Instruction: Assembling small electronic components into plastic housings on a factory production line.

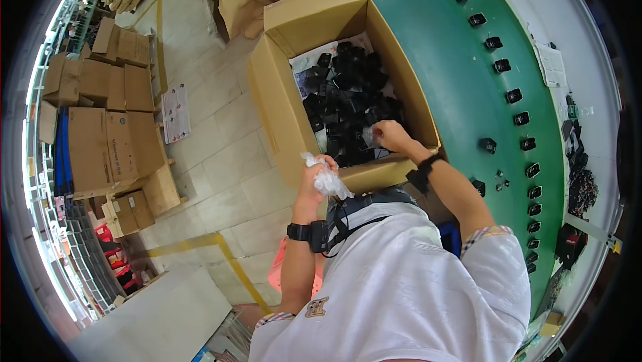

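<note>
A bunch of crumpled clear plastic bags is held in my left hand, which is closed around it at the near left corner of the open cardboard box. My right hand reaches in over the box's near right side. Its fingers are pinched on a small clear plastic bag, just above the heap of black plastic parts inside. Some of these parts look boxy, but the pile is too jumbled to make out each one. Printed paper shows under the heap along the left side.
To the right runs a green conveyor belt carrying a row of small black housings. A brown paper sack stands beyond the box. Stacked cartons sit on a wooden pallet at the left, with a pink stool by my left arm.
</note>
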